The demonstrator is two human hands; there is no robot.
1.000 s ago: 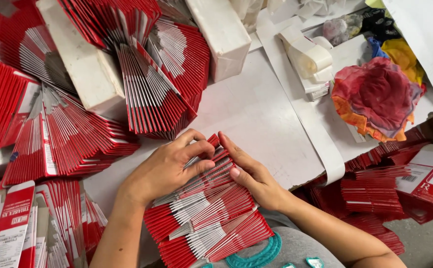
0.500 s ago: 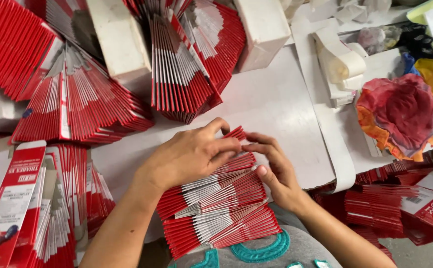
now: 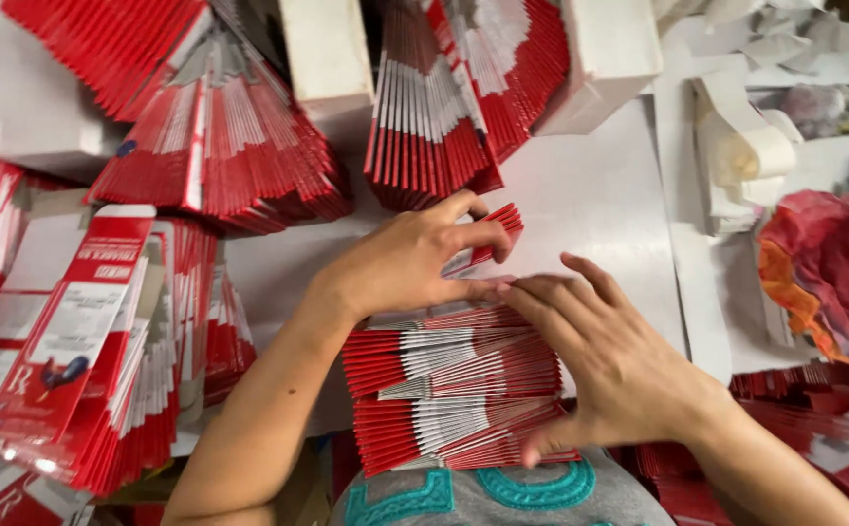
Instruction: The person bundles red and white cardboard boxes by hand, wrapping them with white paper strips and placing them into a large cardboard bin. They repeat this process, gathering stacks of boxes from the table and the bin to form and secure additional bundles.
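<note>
Now 2 bare hands press on 1 stack of flat red and white cardboard cartons (image 3: 449,390).

Left hand (image 3: 410,258) lies on the top of the stack, fingers bent and grasping the upper cartons at the far end. Right hand (image 3: 609,365) holds the right side of the same stack, fingers spread and flat, thumb under the near edge. The stack stands on the white paper-covered table (image 3: 590,195), close to the person's body, with fanned piles of similar red cartons (image 3: 220,156) around it.
</note>
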